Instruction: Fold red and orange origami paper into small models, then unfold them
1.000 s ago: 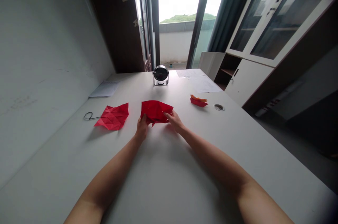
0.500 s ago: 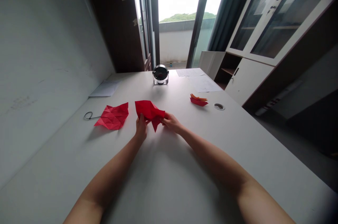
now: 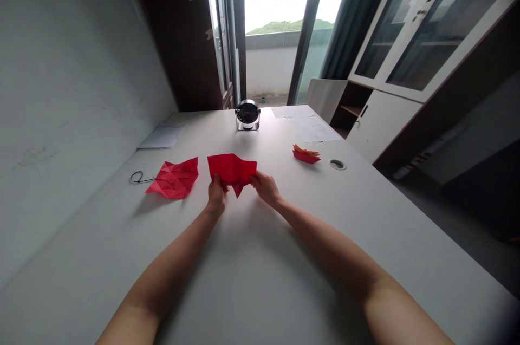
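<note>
Between my two hands is a sheet of red origami paper, partly folded, with a pointed flap hanging down at its lower middle. My left hand pinches its lower left part, thumb on the near face. At the right edge, my right hand grips it between thumb and fingers; some fingertips are hidden behind the paper. To the left lies a second red paper, opened out and covered in creases, touching a thin black loop. Farther right rests a small folded paper boat, red outside and orange inside.
A round black device on a metal stand is at the far side of the white table. White sheets lie at the back right, and papers by the left wall. A round cable hole is near the right edge.
The right side of the red paper has risen and spread wider, so its face is flatter toward me. My right hand has shifted slightly right; the left has barely moved.
</note>
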{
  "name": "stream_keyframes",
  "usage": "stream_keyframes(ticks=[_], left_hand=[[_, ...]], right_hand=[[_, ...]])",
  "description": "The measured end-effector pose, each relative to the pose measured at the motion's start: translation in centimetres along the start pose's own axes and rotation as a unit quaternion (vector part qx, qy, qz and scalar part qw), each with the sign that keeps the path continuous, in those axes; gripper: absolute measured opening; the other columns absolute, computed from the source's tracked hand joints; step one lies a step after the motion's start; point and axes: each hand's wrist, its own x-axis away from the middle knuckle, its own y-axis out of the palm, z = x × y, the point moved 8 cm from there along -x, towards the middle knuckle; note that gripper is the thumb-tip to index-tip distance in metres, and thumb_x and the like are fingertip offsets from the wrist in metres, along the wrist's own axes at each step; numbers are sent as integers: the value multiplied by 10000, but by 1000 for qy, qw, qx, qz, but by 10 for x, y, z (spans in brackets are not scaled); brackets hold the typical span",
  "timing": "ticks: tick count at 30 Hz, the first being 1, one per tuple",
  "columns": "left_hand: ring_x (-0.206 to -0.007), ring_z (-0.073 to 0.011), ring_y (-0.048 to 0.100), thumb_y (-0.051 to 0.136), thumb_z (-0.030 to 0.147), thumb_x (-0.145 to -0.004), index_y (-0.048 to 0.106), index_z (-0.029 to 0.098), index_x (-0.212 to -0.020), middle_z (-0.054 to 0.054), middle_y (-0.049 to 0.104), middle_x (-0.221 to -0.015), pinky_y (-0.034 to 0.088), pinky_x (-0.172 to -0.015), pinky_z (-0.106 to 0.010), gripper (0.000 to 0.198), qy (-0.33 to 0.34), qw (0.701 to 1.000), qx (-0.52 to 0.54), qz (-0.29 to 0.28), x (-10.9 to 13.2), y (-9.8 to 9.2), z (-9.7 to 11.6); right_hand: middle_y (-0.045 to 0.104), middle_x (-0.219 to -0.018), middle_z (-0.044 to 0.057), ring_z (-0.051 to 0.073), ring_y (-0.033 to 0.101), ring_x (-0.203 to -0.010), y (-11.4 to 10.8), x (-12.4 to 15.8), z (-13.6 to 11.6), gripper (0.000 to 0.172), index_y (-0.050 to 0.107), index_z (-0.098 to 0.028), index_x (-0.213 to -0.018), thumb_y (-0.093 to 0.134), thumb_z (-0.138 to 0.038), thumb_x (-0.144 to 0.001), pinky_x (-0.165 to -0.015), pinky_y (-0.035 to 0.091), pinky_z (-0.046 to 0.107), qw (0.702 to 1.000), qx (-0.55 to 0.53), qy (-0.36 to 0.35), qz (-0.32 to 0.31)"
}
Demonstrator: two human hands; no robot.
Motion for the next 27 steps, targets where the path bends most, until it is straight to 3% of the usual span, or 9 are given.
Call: stream_keyframes(ticks=[4,7,11,13,15,18,21,24,27], left_hand=[[-418,-85,373,581,620,-867,430,216,-683,60,408,-486,336,-491,-269,468,-28,1000,12,5,4,4,1],[-445,-87,404,581,595,-873,448,213,-738,57,445,-533,356,-502,-256,426,-11,1000,-19,4,6,5,9],[-561,-103,538,626,526,-865,453,226,-947,48,544,-698,458,-619,-260,356,73,991,-104,35,12,2,29],[-630,-115,573,630,483,-875,432,229,-937,35,549,-759,483,-684,-277,328,146,974,-170,32,19,5,44],[-726,-136,586,628,435,-887,429,223,-876,4,555,-835,489,-742,-297,291,238,936,-259,8,31,16,61],[-901,-199,573,620,348,-896,474,217,-847,-50,560,-947,479,-845,-356,202,365,839,-404,-33,51,38,77],[-1015,-249,546,585,283,-915,564,223,-980,-85,563,-1041,458,-904,-406,91,421,757,-494,-70,63,53,78],[-976,-251,545,559,262,-932,603,241,-1090,-86,566,-1043,457,-875,-404,165,428,719,-541,-86,62,56,74],[-919,-247,547,558,254,-934,635,244,-1048,-79,569,-981,455,-846,-398,137,427,701,-564,-88,59,55,72]], right_hand=[[675,-695,16,174,585,-603,-6,0,-2,204,611,-221,-795,488,-333,-915,-598,392,262,999,46,5,16],[671,-672,4,165,599,-598,-2,-3,7,202,605,-220,-776,485,-321,-903,-597,414,261,1000,-1,29,9],[667,-640,3,151,628,-581,15,-7,29,179,603,-203,-773,481,-301,-860,-557,462,242,982,-161,97,-20],[683,-659,17,155,651,-591,21,-8,38,155,615,-190,-809,498,-290,-831,-555,493,243,964,-233,126,-21],[706,-699,34,163,673,-611,24,-9,44,153,625,-179,-853,525,-288,-812,-569,523,252,947,-286,146,-21],[732,-764,61,176,695,-642,24,-9,47,169,637,-170,-887,570,-300,-803,-596,556,270,929,-330,164,-24],[744,-802,75,187,705,-666,23,-9,44,176,647,-167,-901,596,-305,-803,-620,575,291,918,-355,171,-32],[745,-808,76,188,704,-677,21,-9,38,180,652,-166,-894,600,-319,-815,-641,583,303,914,-371,157,-36],[746,-820,70,176,696,-671,21,-9,36,187,656,-167,-890,603,-332,-820,-640,582,295,912,-380,150,-37]])
